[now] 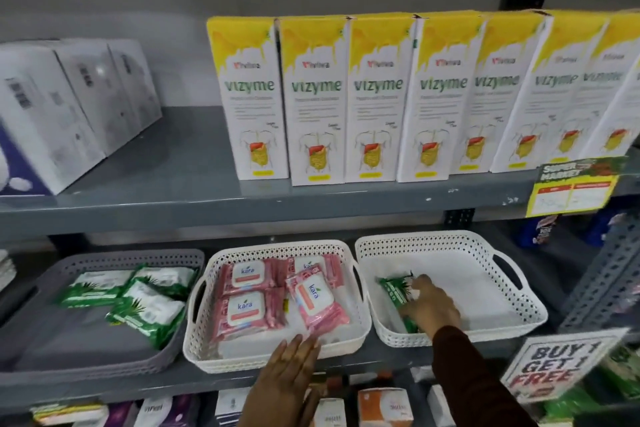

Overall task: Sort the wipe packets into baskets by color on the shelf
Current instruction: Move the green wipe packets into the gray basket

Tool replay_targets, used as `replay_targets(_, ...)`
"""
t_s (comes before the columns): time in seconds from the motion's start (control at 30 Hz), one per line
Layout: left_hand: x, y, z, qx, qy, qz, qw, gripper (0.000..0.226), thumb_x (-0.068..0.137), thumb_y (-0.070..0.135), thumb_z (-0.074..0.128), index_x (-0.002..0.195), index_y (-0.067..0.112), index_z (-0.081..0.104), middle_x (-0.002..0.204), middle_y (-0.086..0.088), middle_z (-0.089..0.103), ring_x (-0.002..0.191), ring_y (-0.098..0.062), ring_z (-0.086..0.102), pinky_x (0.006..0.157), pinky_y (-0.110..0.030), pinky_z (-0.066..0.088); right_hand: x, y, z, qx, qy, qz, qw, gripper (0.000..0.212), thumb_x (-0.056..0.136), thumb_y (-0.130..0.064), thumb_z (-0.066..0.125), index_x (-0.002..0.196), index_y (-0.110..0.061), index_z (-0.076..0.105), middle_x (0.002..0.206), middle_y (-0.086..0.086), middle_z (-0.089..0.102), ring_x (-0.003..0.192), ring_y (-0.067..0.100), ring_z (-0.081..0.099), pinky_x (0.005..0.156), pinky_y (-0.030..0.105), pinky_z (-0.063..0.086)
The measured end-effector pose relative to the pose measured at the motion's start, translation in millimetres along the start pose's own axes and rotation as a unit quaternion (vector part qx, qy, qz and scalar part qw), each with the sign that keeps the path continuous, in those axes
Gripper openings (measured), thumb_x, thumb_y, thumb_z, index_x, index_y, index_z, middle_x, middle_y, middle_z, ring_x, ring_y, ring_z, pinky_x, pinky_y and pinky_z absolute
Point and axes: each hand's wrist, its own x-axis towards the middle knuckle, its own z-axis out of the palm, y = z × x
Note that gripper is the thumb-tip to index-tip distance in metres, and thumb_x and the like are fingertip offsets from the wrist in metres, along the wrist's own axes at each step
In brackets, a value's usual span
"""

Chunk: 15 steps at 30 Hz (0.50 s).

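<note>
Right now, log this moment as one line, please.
right hand: on green packet in right white basket | left hand: open at middle basket rim, by pink packets | grey basket: green packets

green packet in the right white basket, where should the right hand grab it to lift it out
Grip the green packet across its long edges, coming from above. It lies flat on the floor of the right white basket, near the left wall, so sideways access looks blocked. The right hand already covers its near end.
</note>
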Motion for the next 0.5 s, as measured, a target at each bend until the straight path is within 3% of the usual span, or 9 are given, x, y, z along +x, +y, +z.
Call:
replay_targets(0.13, -33, -40, -8, -0.001, 0.027, -0.019, 0.999, 0.064, 0.102, 0.044, 0.018, 0.120, 0.007, 0.067, 0.130, -0.006, 0.062, 0.117, -0.027, 0.060, 0.108, -0.032, 0.022, -23, -28, 9, 0.065, 0.142, -0.034, 0.987, 0.051, 0.076, -0.028, 0.078, 0.119, -0.019, 0.053, 0.105, 0.015, 0.069, 0.094, 0.035, 0.066, 0.082, 0.041, 0.053)
replay_targets(0.23, -63, -78, -18, -0.008, 0.047, -0.058, 0.997, 0.062, 0.103, 0.046, 0.022, 0.123, 0.007, 0.065, 0.133, -0.005, 0.060, 0.121, -0.029, 0.057, 0.109, -0.031, 0.024, -40, -66, 19, 0.150, 0.193, -0.112, 0.963, 0.052, 0.071, -0.025, 0.084, 0.112, -0.021, 0.052, 0.094, 0.016, 0.071, 0.083, 0.034, 0.066, 0.076, 0.044, 0.054)
replay_targets(0.37, -97, -127, -37, 0.003, 0.065, -0.111, 0.992, 0.067, 0.102, 0.049, 0.021, 0.119, 0.002, 0.067, 0.128, -0.011, 0.063, 0.116, -0.032, 0.060, 0.109, -0.032, 0.024, -66, -134, 51, 0.174, 0.159, -0.202, 0.951, 0.056, 0.064, -0.022, 0.090, 0.110, -0.023, 0.057, 0.100, 0.010, 0.072, 0.085, 0.031, 0.066, 0.074, 0.041, 0.055)
replay_targets(0.5, -131, -174, -56, 0.033, 0.048, -0.141, 0.988, 0.073, 0.102, 0.048, 0.014, 0.120, -0.002, 0.064, 0.127, -0.015, 0.063, 0.114, -0.034, 0.061, 0.107, -0.032, 0.022, -101, -206, 114, 0.193, 0.053, -0.286, 0.937, 0.057, 0.062, -0.025, 0.091, 0.105, -0.034, 0.055, 0.099, 0.000, 0.068, 0.084, 0.023, 0.064, 0.073, 0.038, 0.056)
